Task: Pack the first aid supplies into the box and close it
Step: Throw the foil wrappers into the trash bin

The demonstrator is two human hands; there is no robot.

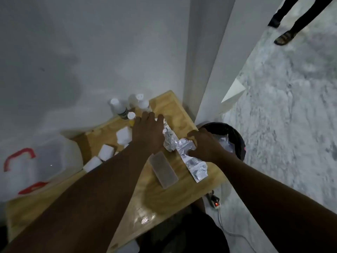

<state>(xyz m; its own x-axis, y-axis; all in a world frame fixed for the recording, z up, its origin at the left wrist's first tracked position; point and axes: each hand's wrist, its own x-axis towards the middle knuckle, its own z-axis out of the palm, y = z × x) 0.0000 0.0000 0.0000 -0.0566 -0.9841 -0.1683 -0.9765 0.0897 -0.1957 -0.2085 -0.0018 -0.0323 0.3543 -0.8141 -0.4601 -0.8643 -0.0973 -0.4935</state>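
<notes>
On the wooden table (pixel 169 199) lie silver foil blister strips (pixel 196 166). My right hand (pixel 204 145) is closed on the middle of one strip. My left hand (pixel 148 133) rests flat, fingers spread, over the far end of the foil strips beside it. The white first aid box (pixel 45 161) with red handle and red latch stands at the table's left edge; I cannot tell whether its lid is open. Three white bottles (pixel 118 108) stand at the far edge by the wall. Several white gauze rolls (pixel 105 152) lie left of my left forearm. A flat translucent case (pixel 163 169) lies between my arms.
A black waste bin (pixel 235 137) with a plastic liner stands right of the table. A crumpled clear wrapper (pixel 144 217) lies near the table's front edge. A power strip with a red light (pixel 216 204) lies on the floor. Another person's legs (pixel 284 33) stand at the far right.
</notes>
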